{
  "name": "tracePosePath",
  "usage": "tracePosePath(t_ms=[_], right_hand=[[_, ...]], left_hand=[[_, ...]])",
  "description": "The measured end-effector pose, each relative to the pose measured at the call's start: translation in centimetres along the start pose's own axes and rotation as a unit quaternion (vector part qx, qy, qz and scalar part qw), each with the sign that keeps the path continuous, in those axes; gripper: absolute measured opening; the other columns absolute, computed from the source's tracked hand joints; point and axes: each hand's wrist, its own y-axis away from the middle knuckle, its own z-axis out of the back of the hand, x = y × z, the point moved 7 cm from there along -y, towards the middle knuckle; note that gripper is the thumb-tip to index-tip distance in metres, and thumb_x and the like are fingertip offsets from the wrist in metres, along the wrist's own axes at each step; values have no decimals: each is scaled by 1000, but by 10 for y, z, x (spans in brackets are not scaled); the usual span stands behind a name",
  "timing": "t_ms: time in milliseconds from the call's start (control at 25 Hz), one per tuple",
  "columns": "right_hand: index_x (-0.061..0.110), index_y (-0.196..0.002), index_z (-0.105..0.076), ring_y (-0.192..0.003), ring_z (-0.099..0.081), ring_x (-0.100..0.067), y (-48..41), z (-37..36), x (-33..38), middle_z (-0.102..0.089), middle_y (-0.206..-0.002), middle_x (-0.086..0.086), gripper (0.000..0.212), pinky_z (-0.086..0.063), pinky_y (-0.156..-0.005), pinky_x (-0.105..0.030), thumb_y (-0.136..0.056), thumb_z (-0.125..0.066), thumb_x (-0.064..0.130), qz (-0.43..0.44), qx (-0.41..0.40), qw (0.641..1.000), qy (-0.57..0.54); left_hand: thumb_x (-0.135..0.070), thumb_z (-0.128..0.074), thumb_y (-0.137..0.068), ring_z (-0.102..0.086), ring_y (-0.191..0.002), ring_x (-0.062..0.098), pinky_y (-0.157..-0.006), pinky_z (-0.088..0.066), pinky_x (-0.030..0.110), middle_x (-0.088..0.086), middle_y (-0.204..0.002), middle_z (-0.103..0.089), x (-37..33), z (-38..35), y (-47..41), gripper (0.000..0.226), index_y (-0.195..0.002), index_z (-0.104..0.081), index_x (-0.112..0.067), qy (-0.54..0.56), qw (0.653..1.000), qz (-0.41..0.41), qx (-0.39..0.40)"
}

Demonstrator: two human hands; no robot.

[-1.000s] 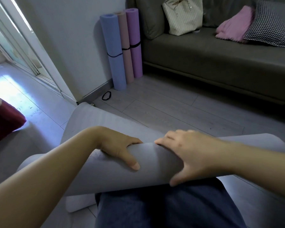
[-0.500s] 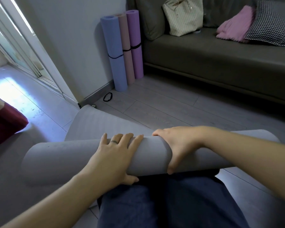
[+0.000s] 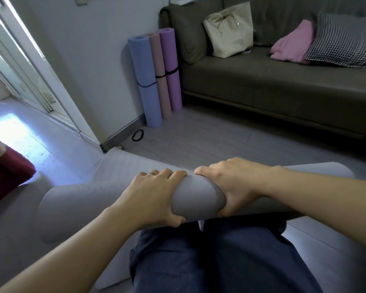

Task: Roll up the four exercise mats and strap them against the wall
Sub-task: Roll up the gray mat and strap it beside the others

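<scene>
Three mats: blue mat [image 3: 145, 81], pink mat [image 3: 160, 85] and purple mat [image 3: 171, 60], all rolled, black-banded, standing against the wall [image 3: 93, 49] in the floor's corner by the sofa [image 3: 262, 85].
Grey mat [image 3: 195, 201]: number four, partly rolled over the lap, flat tail running along the floor toward the wall.
Left hand [image 3: 152, 197]: wrapped over the roll, thumb under.
Right hand [image 3: 232, 185]: gripping right beside it.
Spare strap [image 3: 138, 135]: on the floor by the blue mat.
Left to do: finish rolling, band it, stand it up, I reckon.
</scene>
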Motion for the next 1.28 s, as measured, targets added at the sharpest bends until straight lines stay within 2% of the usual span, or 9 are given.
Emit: tracePosePath(t_ms=[240, 400, 600, 720, 800, 880, 1040, 1160, 1280], right_hand=[[36, -129, -33, -102, -59, -19, -2, 94, -38, -59, -115, 6, 83, -48, -81, -34, -61, -74, 56, -15, -70, 995, 70], [37, -132, -32, -104, -57, -19, 2, 168, -68, -56, -113, 6, 83, -47, -79, -34, -62, -73, 57, -59, -175, 973, 136], [36, -135, -32, -103, -56, -22, 15, 262, -90, -57, -115, 4, 81, -43, -84, -36, -64, -68, 49, -89, -327, 914, 224], [27, -133, -41, -97, -59, -31, 31, 316, -91, -60, -112, -5, 83, -45, -82, -41, -57, -72, 43, -104, -421, 852, 295], [23, -129, -44, -91, -60, -34, 47, 337, -83, -61, -109, -9, 83, -46, -79, -42, -52, -74, 38, -95, -485, 810, 315], [21, -128, -45, -91, -59, -35, 55, 330, -73, -60, -109, -10, 82, -46, -79, -43, -53, -73, 36, -78, -509, 799, 312], [20, -128, -47, -89, -59, -32, 44, 236, -54, -59, -105, -7, 78, -47, -75, -43, -55, -68, 39, -41, -443, 855, 266], [24, -127, -42, -83, -58, -30, 27, 132, -41, -58, -101, -5, 82, -47, -69, -42, -52, -65, 45, -42, -323, 925, 197], [26, -125, -44, -79, -58, -25, 30, 49, -21, -58, -97, -1, 83, -49, -66, -39, -48, -67, 50, -42, -238, 961, 132]], left_hand=[[-72, -59, -66, -52, -114, 18, -93, -42, 39, -9, -131, -50, 14, 73, -48, 88, -139, -24, -39, -30, 994, 20, -103], [-66, -61, -67, -52, -113, 22, -91, -41, 39, -6, -129, -50, 21, 143, -84, 87, -140, -25, -34, -111, 976, 42, -181], [-60, -65, -69, -48, -117, 25, -96, -34, 40, -2, -133, -45, 29, 227, -115, 89, -142, -23, -30, -162, 939, 88, -290], [-58, -67, -71, -45, -119, 27, -98, -31, 43, 1, -136, -41, 29, 285, -120, 90, -143, -22, -29, -193, 909, 94, -358], [-57, -67, -71, -45, -118, 29, -99, -29, 45, 4, -137, -39, 26, 309, -115, 89, -142, -23, -28, -208, 893, 94, -388], [-55, -70, -68, -47, -115, 31, -98, -31, 47, 5, -135, -43, 21, 306, -102, 89, -141, -27, -26, -214, 884, 90, -406], [-53, -78, -51, -58, -97, 34, -85, -43, 46, 10, -116, -58, 8, 219, -65, 91, -131, -49, -19, -174, 908, 57, -377], [-56, -76, -45, -60, -91, 32, -80, -46, 44, 7, -109, -60, -2, 125, -38, 91, -126, -53, -20, -119, 953, 51, -272], [-59, -72, -43, -62, -87, 29, -76, -49, 44, 5, -106, -62, -20, 50, -7, 89, -122, -56, -21, -78, 980, 48, -174]])
